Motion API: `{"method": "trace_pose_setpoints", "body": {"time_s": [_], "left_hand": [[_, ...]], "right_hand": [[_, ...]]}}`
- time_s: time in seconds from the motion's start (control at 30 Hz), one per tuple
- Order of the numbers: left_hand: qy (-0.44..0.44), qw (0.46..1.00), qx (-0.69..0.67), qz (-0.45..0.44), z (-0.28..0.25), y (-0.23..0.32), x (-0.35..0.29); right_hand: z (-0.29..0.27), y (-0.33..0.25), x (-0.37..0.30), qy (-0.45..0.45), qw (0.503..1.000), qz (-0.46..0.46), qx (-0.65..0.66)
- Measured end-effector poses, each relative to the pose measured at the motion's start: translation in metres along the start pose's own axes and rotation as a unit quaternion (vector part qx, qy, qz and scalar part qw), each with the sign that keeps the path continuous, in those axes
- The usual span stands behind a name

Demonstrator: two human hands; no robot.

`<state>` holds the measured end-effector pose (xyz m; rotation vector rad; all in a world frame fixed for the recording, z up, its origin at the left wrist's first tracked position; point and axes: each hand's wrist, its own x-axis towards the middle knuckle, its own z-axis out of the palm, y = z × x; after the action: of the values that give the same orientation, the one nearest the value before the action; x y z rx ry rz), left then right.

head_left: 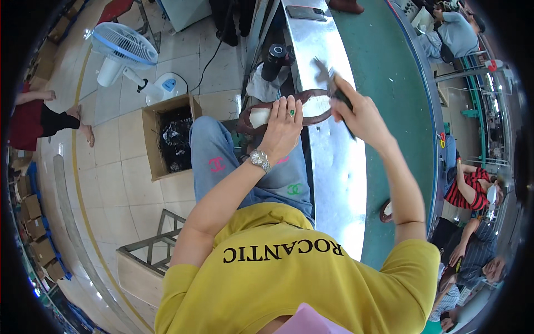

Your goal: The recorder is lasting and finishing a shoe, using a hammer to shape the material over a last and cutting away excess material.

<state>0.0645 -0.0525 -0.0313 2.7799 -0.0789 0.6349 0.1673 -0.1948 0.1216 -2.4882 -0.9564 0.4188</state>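
Observation:
A brown shoe (317, 118) lies bottom up, partly over my lap and partly over the metal bench edge. White patches show at both its ends; its middle is hidden under my hand. My left hand (283, 125) is laid across the shoe and holds it, fingers close together. In my right hand (361, 117) are pliers (322, 72) with a metal head and dark handles. My fingers are closed round the handles, just above the right end of the shoe. The metal head points away from me and looks slightly blurred.
A shiny metal ledge (336, 183) runs beside a green conveyor belt (384, 83). On the ledge's far end lies a phone (306, 13). A black bottle (272, 62) stands behind the shoe. Left are a cardboard box (156, 161) with dark scraps and a fan (123, 44). Several people sit across the belt.

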Motion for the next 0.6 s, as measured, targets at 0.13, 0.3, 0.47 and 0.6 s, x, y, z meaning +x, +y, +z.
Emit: {"method": "trace_pose_setpoints", "body": {"time_s": [0.13,0.3,0.47,0.6], "left_hand": [[-0.018,0.999,0.035,0.015,-0.002,0.003,0.003],[-0.025,0.998,0.058,0.008,-0.001,0.0,0.002],[-0.021,0.996,0.08,0.013,-0.001,0.001,0.003],[-0.026,0.996,0.082,0.005,-0.002,0.004,0.002]], "right_hand": [[0.042,0.049,0.003,-0.008,0.997,-0.025,-0.066],[0.019,0.017,0.004,-0.03,0.994,0.064,0.086],[0.023,0.024,0.014,-0.096,0.991,0.098,0.004],[0.026,0.017,0.011,0.005,0.993,0.083,0.078]]}}
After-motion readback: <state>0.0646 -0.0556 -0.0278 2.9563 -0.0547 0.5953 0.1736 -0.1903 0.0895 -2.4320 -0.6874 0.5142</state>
